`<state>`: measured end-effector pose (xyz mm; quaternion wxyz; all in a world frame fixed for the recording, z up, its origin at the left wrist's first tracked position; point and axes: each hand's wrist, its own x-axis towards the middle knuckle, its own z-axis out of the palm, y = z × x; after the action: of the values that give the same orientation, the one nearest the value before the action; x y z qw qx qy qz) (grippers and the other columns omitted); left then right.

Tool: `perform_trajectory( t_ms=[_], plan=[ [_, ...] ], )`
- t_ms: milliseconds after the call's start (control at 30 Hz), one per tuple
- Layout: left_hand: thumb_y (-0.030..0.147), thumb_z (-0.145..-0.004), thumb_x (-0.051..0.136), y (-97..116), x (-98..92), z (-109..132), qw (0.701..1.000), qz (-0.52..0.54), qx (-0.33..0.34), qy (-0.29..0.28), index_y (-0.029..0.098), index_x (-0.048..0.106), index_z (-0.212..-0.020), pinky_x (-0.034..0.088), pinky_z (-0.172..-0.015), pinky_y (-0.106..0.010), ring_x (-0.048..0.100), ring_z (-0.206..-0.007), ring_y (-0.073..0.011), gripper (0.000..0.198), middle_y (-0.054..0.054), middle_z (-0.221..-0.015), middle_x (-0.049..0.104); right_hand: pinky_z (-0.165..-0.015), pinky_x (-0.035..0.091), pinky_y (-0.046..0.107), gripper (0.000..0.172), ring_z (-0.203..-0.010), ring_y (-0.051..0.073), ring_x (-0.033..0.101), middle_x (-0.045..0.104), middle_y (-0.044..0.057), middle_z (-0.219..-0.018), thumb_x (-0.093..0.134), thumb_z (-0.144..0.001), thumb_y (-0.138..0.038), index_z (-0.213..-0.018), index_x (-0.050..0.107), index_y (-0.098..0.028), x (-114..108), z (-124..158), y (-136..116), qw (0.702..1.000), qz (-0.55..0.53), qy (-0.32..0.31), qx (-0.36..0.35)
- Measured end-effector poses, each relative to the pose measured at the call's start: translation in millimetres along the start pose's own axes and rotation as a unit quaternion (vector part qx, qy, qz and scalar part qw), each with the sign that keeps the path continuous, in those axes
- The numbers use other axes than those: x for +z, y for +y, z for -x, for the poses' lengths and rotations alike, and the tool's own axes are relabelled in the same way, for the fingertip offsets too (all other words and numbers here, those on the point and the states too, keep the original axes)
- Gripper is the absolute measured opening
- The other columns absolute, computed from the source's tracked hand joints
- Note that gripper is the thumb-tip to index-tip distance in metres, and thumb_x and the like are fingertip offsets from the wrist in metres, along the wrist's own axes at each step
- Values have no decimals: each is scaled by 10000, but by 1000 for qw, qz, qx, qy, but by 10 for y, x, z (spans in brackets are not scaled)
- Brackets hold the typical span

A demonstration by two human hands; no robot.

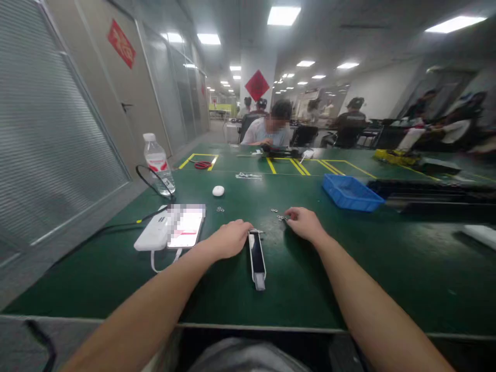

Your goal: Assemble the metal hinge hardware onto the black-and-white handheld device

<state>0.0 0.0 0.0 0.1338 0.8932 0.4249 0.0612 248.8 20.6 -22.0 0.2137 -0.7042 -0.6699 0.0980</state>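
My left hand (231, 239) is closed, its fingertips at the upper left end of a slim device (257, 256) with a black face, white edges and a pale grey lower end. Thin metal pieces stick out at the device's top, partly behind my fingers. To the right, my right hand (304, 223) has its thumb and fingers drawn together, low over the table. Small metal rings (279, 218) lie right at those fingertips, and another ring pair (274, 210) sits just beyond. Whatever is between the right fingertips is too small to make out.
More small rings (220, 209) lie left, near a white rounded case (218, 191). A phone (186, 227), a cabled white power bank (152, 231) and a water bottle (158, 165) stand at left. A blue tray (351, 192) is at right. Across the green table (306, 305) sits a person (267, 132).
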Motion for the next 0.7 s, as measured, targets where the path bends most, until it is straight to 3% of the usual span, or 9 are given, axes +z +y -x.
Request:
perform_trajectory(
  t_ms=[233, 700],
  plan=[
    [231, -918, 328, 3, 16, -3, 1000, -4, 8, 9, 212, 554, -1108, 438, -860, -320, 567, -987, -205, 296, -83, -1039, 589, -788, 394, 254, 264, -811, 157, 539, 558, 66, -883, 557, -805, -279, -1015, 707, -226, 126, -7, -4, 997, 21, 18, -72],
    [233, -917, 328, 21, -2, 10, 1000, -5, 13, 10, 204, 547, -1115, 446, -835, -317, 563, -977, -203, 296, -86, -1032, 584, -746, 399, 268, 140, -787, 163, 547, 570, 63, -832, 591, -783, -252, -807, 717, -196, 149, -19, 1, 994, 29, 40, -95]
  ],
)
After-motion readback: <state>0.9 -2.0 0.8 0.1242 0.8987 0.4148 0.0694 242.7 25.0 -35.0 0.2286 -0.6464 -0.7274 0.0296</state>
